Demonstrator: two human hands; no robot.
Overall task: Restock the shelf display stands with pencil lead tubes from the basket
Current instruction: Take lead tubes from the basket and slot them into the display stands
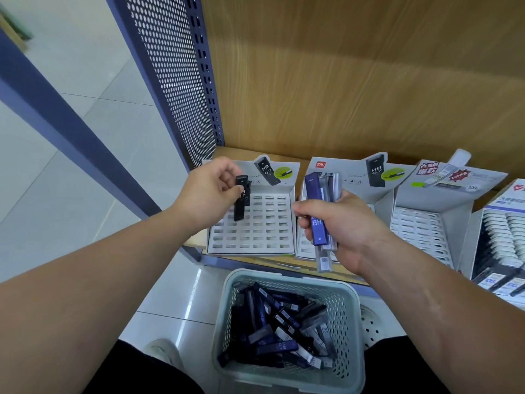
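Left grip point(210, 191) pinches a black tube point(239, 204) over the slotted stand point(255, 234) (right grip point(341, 226) clamps spare tubes point(319, 194)); next, probably, aim it into a slot

We read "HB 0.7" on the left card point(267, 170), middle card point(375, 172) and a basket tube point(281, 346). "deli" tops the middle card; our blue tube point(317, 223) says "HB".

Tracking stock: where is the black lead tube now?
Head view, left of centre: the left hand pinches the black lead tube above the leftmost display stand.
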